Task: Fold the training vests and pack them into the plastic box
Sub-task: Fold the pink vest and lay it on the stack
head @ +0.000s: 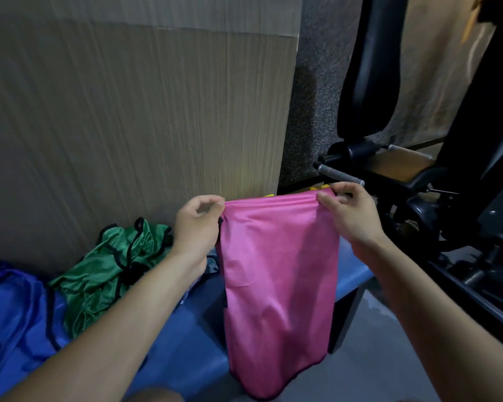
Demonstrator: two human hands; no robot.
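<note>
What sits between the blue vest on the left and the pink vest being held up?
In the head view, a crumpled green vest lies between the blue vest and the pink vest, with the left forearm crossing in front.

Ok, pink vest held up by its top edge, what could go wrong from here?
The pink vest hangs from fingertip pinches by the left hand and right hand, so a corner could slip and spoil the fold. Its hem hangs past the blue bench edge and might brush the floor. The green vest lies crumpled close by and could get caught up.
</note>
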